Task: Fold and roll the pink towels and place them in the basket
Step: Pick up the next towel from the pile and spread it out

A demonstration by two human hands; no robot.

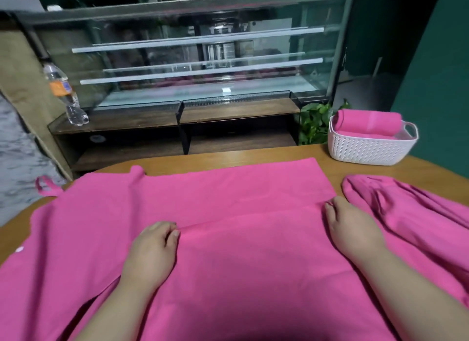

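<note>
— Pinching the fold, are they?

— Yes. The left hand (152, 247) nips the doubled edge of the spread towel (228, 188) between thumb and forefinger. The right hand (352, 229) has its fingers curled over that edge's other end, the end nearer the basket (368, 150).

— Which way does the edge run?

— Crosswise, hand to hand, with single cloth lying beyond the fingertips, on the basket's side of them. I'd guess the fold goes away from the body next.

— And the basket?

— Off past the right hand, with rolled towels (368, 123) in it. A crumpled towel (406, 214) lies just this side of it, nearest the right hand.
</note>
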